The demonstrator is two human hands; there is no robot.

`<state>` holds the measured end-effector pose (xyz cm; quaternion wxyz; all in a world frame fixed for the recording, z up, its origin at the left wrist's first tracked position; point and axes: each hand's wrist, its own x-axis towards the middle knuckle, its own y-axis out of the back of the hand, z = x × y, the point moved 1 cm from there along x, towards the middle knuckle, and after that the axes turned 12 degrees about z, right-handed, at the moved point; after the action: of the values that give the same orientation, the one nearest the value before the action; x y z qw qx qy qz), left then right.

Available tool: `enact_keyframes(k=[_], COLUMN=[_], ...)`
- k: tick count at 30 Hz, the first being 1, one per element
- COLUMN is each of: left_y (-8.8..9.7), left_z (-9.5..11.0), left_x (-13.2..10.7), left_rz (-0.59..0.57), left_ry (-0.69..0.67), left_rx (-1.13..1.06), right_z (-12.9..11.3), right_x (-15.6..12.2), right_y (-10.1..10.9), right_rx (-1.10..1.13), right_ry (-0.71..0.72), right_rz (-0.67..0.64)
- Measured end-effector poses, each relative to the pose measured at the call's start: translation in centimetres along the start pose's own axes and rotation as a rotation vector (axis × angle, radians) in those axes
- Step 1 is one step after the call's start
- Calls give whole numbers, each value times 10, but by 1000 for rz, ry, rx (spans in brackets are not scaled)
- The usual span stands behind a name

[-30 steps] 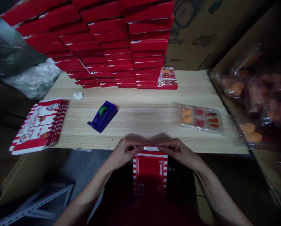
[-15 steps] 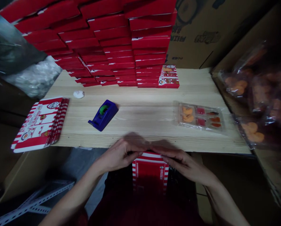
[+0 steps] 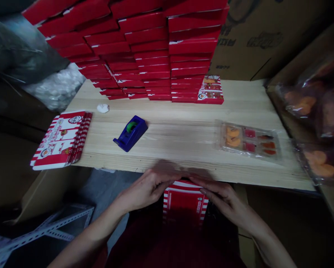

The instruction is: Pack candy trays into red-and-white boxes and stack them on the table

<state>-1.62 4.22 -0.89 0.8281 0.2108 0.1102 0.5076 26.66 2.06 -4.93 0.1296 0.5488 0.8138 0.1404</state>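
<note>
Red-striped carton [image 3: 184,203] under curled fingers [image 3: 211,190], grip unclear, blue tape dispenser [image 3: 130,133] beyond.

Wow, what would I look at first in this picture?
The huge stack of red boxes at the back of the wooden table catches your eye first. Up close at the table's front edge, the left hand and right hand are at the top of a red-and-white box. The bright blue tape dispenser also stands out, left of the table's middle.
</note>
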Motion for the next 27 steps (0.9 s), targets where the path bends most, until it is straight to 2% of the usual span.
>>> enact_keyframes(k=[7, 12, 18, 21, 27], left_y=[14, 14, 7, 2, -14], left_z=[-7, -8, -2, -5, -23], left_x=[1, 9, -6, -16, -29], left_rz=[-73, -75, -24, 1, 169], left_ry=[97, 102, 43, 14, 28], left_rx=[-65, -149, -46, -42, -132], right_z=[-4, -4, -2, -5, -11], right_x=[5, 7, 3, 2, 5], right_y=[0, 0, -3, -5, -18], right_rx=[18, 3, 4, 7, 66], right_ry=[7, 21, -42, -1, 98], right_rz=[-19, -33, 29, 22, 29])
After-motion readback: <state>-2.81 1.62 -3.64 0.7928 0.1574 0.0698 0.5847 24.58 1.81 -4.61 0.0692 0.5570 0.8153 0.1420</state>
